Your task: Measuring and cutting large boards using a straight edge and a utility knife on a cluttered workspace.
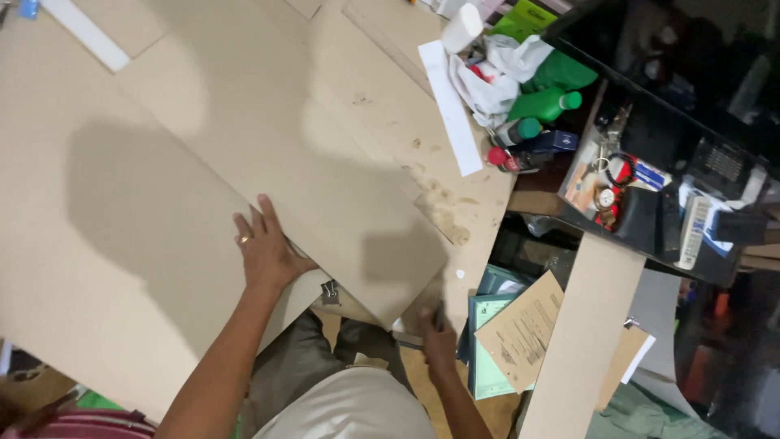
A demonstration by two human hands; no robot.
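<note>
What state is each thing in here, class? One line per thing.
left hand: flat, palm down on cardboard sheet
right hand: gripping a dark tool, kind unclear
binder clip: clamped on sheet edge
green bottles: capped, lying down

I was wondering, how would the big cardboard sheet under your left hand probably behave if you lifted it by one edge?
The cardboard sheet is wide, thin and flat, so it would likely sag or flex rather than stay rigid. It looks light for its size. Its smooth face under the left hand may slide easily over the sheets below. The right hand grips something dark at the stack's corner.
</note>
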